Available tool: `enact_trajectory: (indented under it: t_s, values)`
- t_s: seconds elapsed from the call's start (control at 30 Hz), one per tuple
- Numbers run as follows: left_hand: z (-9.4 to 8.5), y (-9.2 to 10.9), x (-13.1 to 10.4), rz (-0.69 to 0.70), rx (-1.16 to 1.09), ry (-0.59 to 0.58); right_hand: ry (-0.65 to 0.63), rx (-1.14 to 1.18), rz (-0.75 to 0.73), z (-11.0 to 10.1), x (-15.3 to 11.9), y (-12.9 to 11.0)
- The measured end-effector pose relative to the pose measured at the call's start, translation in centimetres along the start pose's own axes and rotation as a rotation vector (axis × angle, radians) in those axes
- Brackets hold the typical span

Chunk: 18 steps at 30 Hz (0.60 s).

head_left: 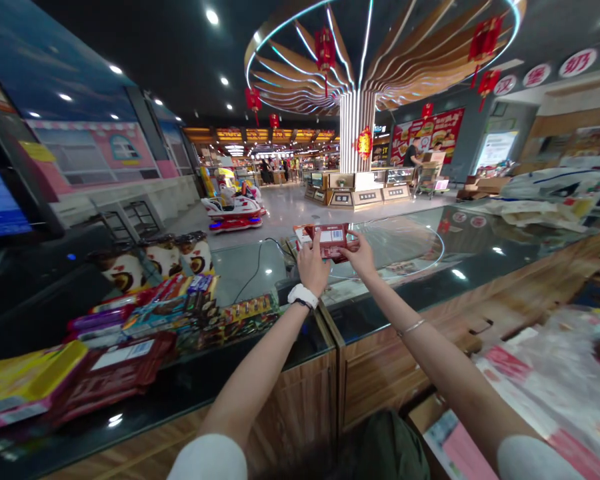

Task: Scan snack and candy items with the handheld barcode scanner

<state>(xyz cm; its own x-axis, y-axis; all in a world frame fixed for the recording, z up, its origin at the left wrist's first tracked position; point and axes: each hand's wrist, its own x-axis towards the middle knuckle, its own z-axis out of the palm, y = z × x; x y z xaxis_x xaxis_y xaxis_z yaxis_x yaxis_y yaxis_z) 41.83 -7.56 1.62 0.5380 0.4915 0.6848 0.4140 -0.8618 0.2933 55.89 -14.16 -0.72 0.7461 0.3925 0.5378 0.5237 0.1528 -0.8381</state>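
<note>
Both arms reach forward over a glass-topped counter (pixel 380 293). Between the hands is a dark red snack packet (pixel 336 248) with a white label and barcode facing me. My left hand (pixel 314 267), with a white watch at its wrist, is closed on the packet's left side, one finger laid over its front. At the packet's right edge, my right hand (pixel 360 255) pinches it between thumb and fingers. Just behind the left hand, an orange and white pack (pixel 301 233) shows in part; what supports it is hidden.
Left on the counter lie similar dark red packets (pixel 125 363), a yellow box (pixel 35 377), colourful snack bars (pixel 155 300) and several patterned cups or packs (pixel 163 257). A black cable (pixel 257 267) crosses the glass. Plastic-wrapped goods (pixel 555 373) sit at lower right. A person (pixel 413 155) stands by a cart beyond.
</note>
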Motion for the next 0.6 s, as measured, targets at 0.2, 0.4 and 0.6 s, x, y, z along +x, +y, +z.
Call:
enact_trajectory:
  t_s: [0.2, 0.4, 0.6]
  values:
    - [-5.0, -2.4, -1.5, 0.054, 0.269, 0.069, -0.050, 0.078, -0.068, 4.4, -2.3, -2.3]
    - [-9.1, -6.3, -2.7, 0.024, 0.447, 0.016, -0.251, 0.000, -0.193, 8.0, -4.0, -5.2]
    - [-11.0, -10.3, -2.6, -0.011, 0.529, 0.023, -0.536, 0.014, -0.277, 11.7, -3.4, -6.7]
